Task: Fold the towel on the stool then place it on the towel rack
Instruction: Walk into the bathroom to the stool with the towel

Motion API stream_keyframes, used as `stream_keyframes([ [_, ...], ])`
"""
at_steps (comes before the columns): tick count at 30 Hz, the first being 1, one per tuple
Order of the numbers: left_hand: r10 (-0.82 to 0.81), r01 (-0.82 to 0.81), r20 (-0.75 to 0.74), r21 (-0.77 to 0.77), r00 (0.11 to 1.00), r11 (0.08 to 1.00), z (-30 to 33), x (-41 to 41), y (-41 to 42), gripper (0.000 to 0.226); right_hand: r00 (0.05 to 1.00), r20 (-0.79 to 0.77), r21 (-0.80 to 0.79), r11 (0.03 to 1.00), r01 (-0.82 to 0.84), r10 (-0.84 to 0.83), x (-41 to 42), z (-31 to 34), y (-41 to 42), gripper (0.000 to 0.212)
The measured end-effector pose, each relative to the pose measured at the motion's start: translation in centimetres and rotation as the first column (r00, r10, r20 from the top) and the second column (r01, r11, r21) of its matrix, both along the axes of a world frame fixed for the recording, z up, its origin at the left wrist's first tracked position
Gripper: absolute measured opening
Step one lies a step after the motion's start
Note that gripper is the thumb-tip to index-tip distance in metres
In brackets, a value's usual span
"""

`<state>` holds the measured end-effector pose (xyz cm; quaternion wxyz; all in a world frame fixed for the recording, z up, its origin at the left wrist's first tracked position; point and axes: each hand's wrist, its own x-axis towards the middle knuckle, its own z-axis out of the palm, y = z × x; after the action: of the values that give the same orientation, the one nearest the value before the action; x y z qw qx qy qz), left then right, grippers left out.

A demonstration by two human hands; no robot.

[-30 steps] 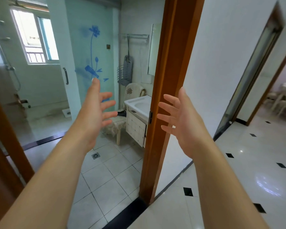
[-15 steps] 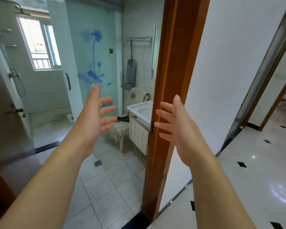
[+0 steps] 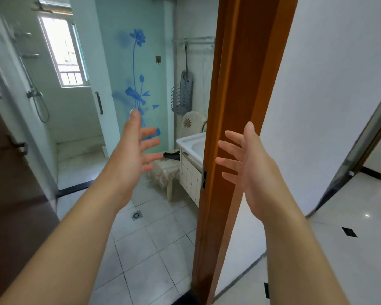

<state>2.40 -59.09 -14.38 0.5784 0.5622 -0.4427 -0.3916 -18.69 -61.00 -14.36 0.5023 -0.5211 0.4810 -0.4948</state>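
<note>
Head-camera footage put our two bare forearms nearest the lens, reaching forward at about chest height with palms turned toward each other. Our left hand (image 3: 133, 155) was spread wide, fingers fanned and blurred, gripping nothing; our right hand (image 3: 249, 170) was likewise splayed and empty, hovering in front of the orange-brown wooden door frame (image 3: 233, 137). Beyond them lay the pale square-tiled bathroom floor (image 3: 145, 243) with its small round drain. Farther in stood the cream lace-covered stool (image 3: 166, 170), tucked just beside the white tiled sink cabinet (image 3: 190, 179); a dark strip on its seat (image 3: 171, 154) might have been the towel, but we could not tell at that range. Highest and farthest was the chrome wall-mounted towel rack (image 3: 194, 40), with a grey perforated hanging basket (image 3: 183, 95) below it.

We judged the work barely begun: nothing grasped, the doorway not yet crossed. The chief risk was our right hand or shoulder clipping the frame on the way through. Later, a loosely folded towel could slide off the rack's smooth bars.
</note>
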Motion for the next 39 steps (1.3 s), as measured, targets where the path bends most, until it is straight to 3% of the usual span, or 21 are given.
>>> stream_keyframes([
  [9, 0.057, -0.055, -0.031, 0.047, 0.998, 0.997, -1.5, 1.6, -3.2, 0.073, 0.995, 0.031, 0.020, 0.995, -0.098, 0.098, 1.4, -2.1, -4.9, 0.064],
  [19, 0.103, -0.100, -0.060, 0.057, 0.993, 0.993, -3.1, 7.1, -6.9, 0.073, 0.990, -0.011, 0.019, 0.990, -0.137, 0.137, 6.8, -2.7, -8.8, 0.043],
  [24, 0.082, -0.081, -0.055, 0.028, 0.995, 0.996, -2.4, 10.7, -10.1, 0.067, 0.993, -0.043, 0.006, 0.994, -0.113, 0.113, 10.1, -1.8, -11.5, 0.058],
  [39, 0.009, -0.009, -0.089, 0.006, 0.996, 1.000, -1.0, 21.6, -19.2, 0.083, 0.996, -0.052, -0.041, 0.996, -0.073, 0.071, 20.4, -0.2, -19.6, 0.059],
])
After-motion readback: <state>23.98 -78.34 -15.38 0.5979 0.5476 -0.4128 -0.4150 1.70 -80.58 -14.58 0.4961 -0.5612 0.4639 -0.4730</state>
